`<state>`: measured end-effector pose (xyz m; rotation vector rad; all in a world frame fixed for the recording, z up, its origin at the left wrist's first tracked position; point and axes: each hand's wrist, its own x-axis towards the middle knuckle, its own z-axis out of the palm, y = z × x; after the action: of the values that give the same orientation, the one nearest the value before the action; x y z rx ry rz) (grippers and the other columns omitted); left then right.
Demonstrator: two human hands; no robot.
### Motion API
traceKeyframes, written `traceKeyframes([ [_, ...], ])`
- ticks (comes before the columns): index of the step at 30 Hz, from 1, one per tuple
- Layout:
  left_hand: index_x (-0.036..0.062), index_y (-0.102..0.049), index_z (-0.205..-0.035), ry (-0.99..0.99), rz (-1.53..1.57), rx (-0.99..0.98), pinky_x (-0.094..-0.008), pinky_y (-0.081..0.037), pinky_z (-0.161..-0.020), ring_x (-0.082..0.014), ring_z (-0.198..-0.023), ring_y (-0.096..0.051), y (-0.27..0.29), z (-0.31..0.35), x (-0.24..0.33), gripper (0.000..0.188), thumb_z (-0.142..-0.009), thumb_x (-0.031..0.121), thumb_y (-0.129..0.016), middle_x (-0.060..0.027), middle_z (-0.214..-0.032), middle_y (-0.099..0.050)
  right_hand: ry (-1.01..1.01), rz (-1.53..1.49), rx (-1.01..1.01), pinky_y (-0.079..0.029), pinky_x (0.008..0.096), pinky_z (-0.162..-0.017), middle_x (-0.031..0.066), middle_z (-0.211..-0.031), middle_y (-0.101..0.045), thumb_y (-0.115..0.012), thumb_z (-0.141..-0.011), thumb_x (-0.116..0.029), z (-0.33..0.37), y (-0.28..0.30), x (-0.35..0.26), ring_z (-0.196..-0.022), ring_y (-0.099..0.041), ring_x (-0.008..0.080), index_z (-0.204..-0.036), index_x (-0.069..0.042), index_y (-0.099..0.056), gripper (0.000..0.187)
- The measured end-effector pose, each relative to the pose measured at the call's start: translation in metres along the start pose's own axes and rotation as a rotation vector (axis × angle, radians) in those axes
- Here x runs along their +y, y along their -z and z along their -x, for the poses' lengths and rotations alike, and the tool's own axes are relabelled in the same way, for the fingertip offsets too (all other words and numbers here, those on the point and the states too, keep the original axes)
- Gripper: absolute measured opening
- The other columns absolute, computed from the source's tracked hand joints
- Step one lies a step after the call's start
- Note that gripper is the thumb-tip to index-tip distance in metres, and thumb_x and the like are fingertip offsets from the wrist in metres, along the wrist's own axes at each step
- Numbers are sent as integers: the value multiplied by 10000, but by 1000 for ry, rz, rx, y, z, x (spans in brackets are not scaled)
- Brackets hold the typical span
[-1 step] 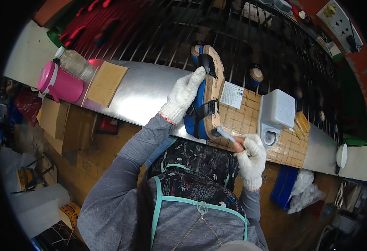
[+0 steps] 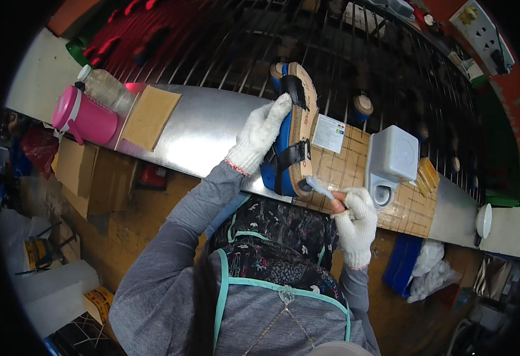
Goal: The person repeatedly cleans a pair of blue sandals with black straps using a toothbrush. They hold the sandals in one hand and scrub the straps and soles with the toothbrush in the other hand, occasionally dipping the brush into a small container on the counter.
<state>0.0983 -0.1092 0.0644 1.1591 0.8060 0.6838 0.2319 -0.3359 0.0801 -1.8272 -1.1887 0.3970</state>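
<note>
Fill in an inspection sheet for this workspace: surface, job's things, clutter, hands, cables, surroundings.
Surface: shiny metal benchtop, its right part partly covered by a brown patterned sheet.
Job's things: black-strapped sandal on a blue shoe last; pale-handled brush, its tip at the heel end.
Clutter: pink jug, clear plastic bottle, cardboard piece, printed card, white plastic container, white dish.
Hands: gloved left hand grips the sandal; gloved right hand holds the brush.
Cables: nothing seen for certain.
Surroundings: metal-rod rack with another lasted shoe beyond the bench; socket panel at upper right; cardboard box below.

head-worn fisheye faces downward
</note>
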Motion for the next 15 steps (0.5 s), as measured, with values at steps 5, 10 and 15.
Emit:
traceKeyframes([
  [5,-108,-561,-1307,9,-52,23,-291,-517,-937,-196,-1032,-654,-2,1,-3,796,-963,610,-570,-182,-1140,-680,142,223,69,-392,351,-794,67,-920,-666,-777,-805,-129,-10,-5,-4,-863,-603,238,-904,-70,-747,119],
  [10,-113,-545,-1326,15,-112,-41,-297,-510,-952,-204,-1066,-645,-1,-4,2,831,-959,633,-555,-201,-1181,-665,310,324,188,-388,356,-805,67,-940,-667,-786,-797,-128,-26,-9,0,-874,-598,244,-922,-77,-748,140],
  [15,-111,-505,-1378,20,-46,-82,-312,-491,-992,-230,-1116,-632,-2,-12,0,935,-927,707,-529,-226,-1229,-644,324,253,88,-407,362,-803,72,-949,-669,-802,-769,-125,-34,-1,8,-892,-599,254,-934,-80,-756,177],
])
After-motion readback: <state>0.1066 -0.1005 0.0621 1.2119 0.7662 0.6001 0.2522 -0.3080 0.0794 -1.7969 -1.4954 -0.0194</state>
